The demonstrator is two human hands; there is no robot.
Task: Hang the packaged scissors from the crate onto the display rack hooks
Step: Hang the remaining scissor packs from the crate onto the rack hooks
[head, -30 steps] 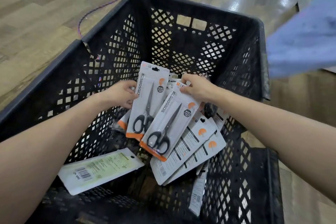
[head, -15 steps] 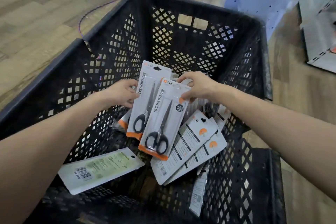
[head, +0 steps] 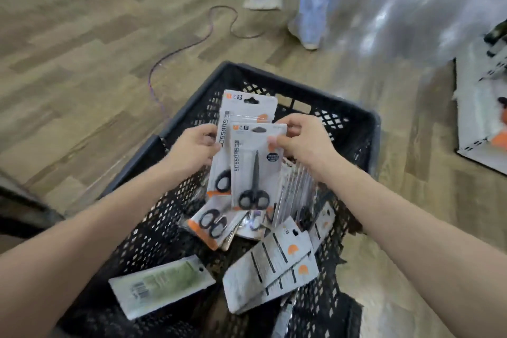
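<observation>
A black lattice crate (head: 354,123) stands on the floor below me, with several packaged scissors lying inside. My left hand (head: 192,148) grips the left edge of a white scissors pack (head: 247,110) held upright above the crate. My right hand (head: 301,143) pinches the top right of a second scissors pack (head: 253,170), which overlaps the front of the first. Loose packs (head: 271,269) lie face down at the crate's bottom, and one pack with a barcode (head: 162,282) rests at the lower left. Part of a white display rack (head: 482,118) shows at the right edge.
Another person's legs (head: 310,3) in light blue trousers stand on the wood floor beyond the crate. A thin purple cable (head: 175,55) snakes across the floor at the upper left. A dark object (head: 24,208) sits at the far left.
Both hands have lifted their scissors packs up out of the pile, now upright above the crate. The view has tilted up, and the person's legs have come into sight.
</observation>
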